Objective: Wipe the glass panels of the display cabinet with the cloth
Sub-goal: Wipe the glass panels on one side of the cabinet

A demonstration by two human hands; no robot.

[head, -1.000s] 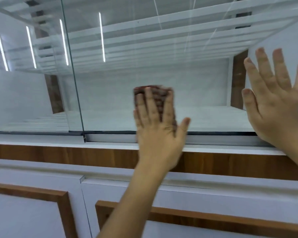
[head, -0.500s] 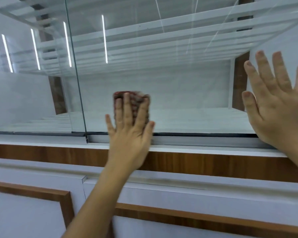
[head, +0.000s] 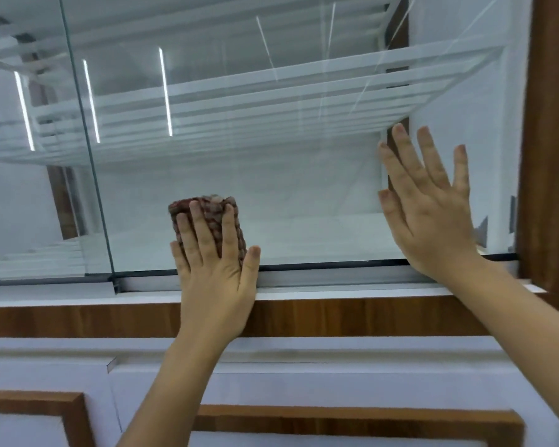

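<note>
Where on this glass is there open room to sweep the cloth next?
Bare glass lies between the cloth and the right hand, above both, and leftward to the panel edge. Right side, by the wooden frame, is crowded.

White panelled base [head: 304, 385], brown wood trim [head: 368, 317], reflected strip lights [head: 165, 91], wooden post [head: 552, 124] at right

No readable text, labels or numbers anywhere.

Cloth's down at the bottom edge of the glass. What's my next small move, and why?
Probably slide the cloth rightward along the bottom edge. The left hand presses it flat on the glass just above the frame, and open glass runs to the right hand.
</note>
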